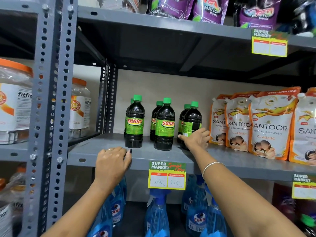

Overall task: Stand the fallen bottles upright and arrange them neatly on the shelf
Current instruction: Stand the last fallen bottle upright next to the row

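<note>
Several dark bottles with green caps and green "SUNNY" labels stand upright on the grey metal shelf (89,151), in three pairs front to back. The left front bottle (134,122) and the middle front bottle (164,124) stand free. My right hand (196,139) reaches in and wraps the lower part of the right front bottle (192,120), thumb at its left side. My left hand (112,161) rests palm down on the shelf's front edge, just below the left bottle, holding nothing.
Orange and white hand-wash pouches (266,125) stand close to the right of the bottles. A perforated steel upright (51,100) borders the left. A price tag (167,175) hangs from the shelf edge. Blue spray bottles (157,216) fill the shelf below; purple pouches (210,9) sit above.
</note>
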{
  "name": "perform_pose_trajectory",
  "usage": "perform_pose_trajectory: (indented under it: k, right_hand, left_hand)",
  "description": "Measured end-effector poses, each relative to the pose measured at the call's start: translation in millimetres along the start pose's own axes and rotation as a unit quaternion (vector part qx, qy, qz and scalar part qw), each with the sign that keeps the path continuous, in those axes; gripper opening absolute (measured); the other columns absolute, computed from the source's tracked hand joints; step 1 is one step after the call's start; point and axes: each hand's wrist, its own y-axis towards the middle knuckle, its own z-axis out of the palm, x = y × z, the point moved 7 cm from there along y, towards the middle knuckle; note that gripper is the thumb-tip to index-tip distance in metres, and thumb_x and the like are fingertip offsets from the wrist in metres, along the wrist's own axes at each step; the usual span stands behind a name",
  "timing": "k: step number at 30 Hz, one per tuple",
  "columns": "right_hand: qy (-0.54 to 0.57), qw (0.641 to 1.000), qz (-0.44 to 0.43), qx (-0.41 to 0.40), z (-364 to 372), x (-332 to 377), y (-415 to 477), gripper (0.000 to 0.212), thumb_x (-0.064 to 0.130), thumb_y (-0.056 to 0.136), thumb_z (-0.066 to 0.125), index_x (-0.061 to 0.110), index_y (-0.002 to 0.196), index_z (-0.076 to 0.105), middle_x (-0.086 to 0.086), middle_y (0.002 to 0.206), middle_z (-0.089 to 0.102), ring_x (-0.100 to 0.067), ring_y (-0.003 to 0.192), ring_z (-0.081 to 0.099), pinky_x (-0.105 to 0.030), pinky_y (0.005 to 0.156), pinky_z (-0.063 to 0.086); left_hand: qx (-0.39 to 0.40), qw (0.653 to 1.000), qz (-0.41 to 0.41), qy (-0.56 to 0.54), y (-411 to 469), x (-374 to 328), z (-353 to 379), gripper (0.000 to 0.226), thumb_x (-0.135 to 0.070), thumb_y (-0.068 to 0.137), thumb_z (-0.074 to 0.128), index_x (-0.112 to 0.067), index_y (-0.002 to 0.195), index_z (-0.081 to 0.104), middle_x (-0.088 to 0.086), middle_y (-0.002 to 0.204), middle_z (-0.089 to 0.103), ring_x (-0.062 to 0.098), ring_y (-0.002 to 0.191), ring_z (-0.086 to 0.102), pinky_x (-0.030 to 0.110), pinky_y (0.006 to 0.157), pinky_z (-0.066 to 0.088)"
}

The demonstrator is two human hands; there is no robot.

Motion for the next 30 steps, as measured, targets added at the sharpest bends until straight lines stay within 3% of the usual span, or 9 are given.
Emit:
perform_pose_trajectory:
  k: [8, 12, 16, 19, 25, 30]
  right_hand:
    - [0.067, 0.997, 0.02, 0.017, -0.8, -0.9, 1.0, 0.082, 0.024, 0.075, 0.079, 0.002, 0.135, 0.028, -0.021, 0.14, 0.041, -0.037, 0.13, 0.039, -0.046, 0.097, 0.043]
    - [0.084, 0.996, 0.014, 0.031, 0.9, 0.4, -0.6, 0.08, 0.026, 0.078, 0.075, 0.003, 0.135, 0.024, -0.021, 0.141, 0.039, -0.037, 0.131, 0.038, -0.046, 0.099, 0.041]
    - [0.031, 0.999, -0.003, 0.008, -2.7, 0.8, 0.5, 0.089, 0.041, 0.072, 0.078, 0.002, 0.135, 0.028, -0.018, 0.142, 0.032, -0.033, 0.133, 0.031, -0.041, 0.101, 0.04]
    - [0.037, 0.999, -0.003, 0.009, -3.4, 1.3, 2.9, 0.086, 0.034, 0.073, 0.079, 0.001, 0.135, 0.029, -0.019, 0.142, 0.032, -0.033, 0.133, 0.031, -0.04, 0.102, 0.04]
    - [0.123, 0.992, 0.014, 0.032, 1.9, -3.0, 7.4, 0.067, 0.024, 0.079, 0.071, 0.001, 0.128, 0.03, -0.022, 0.135, 0.048, -0.038, 0.125, 0.047, -0.045, 0.097, 0.045]
    - [0.088, 0.996, 0.007, 0.025, -2.7, -3.5, 5.3, 0.08, 0.033, 0.077, 0.075, 0.002, 0.135, 0.03, -0.018, 0.144, 0.031, -0.033, 0.135, 0.028, -0.042, 0.103, 0.037]
  left_hand:
    - [-0.004, 1.0, -0.001, -0.003, 1.0, 0.3, -0.7, 0.046, -0.029, 0.085, 0.033, -0.012, 0.05, 0.058, 0.003, 0.049, 0.058, 0.023, 0.044, 0.054, 0.029, 0.047, 0.037]
    - [-0.001, 1.0, -0.002, -0.003, 0.4, 0.6, -0.4, 0.047, -0.029, 0.086, 0.033, -0.012, 0.05, 0.058, 0.004, 0.049, 0.058, 0.024, 0.044, 0.053, 0.029, 0.048, 0.037]
    - [0.002, 1.0, -0.002, 0.001, 0.0, 0.3, 0.0, 0.047, -0.029, 0.085, 0.033, -0.012, 0.05, 0.058, 0.003, 0.049, 0.058, 0.023, 0.044, 0.054, 0.029, 0.048, 0.037]
    - [-0.002, 1.0, 0.001, 0.003, 0.9, 0.1, -0.1, 0.046, -0.029, 0.085, 0.033, -0.013, 0.05, 0.058, 0.003, 0.049, 0.058, 0.023, 0.043, 0.054, 0.029, 0.047, 0.037]
    - [-0.003, 1.0, -0.002, -0.006, 0.7, 0.3, -2.3, 0.046, -0.029, 0.085, 0.033, -0.012, 0.049, 0.057, 0.004, 0.048, 0.057, 0.024, 0.043, 0.053, 0.031, 0.048, 0.04]
    - [-0.005, 1.0, -0.001, -0.008, 0.5, -0.1, -2.6, 0.046, -0.028, 0.085, 0.034, -0.011, 0.049, 0.058, 0.004, 0.048, 0.058, 0.025, 0.043, 0.054, 0.029, 0.049, 0.041]
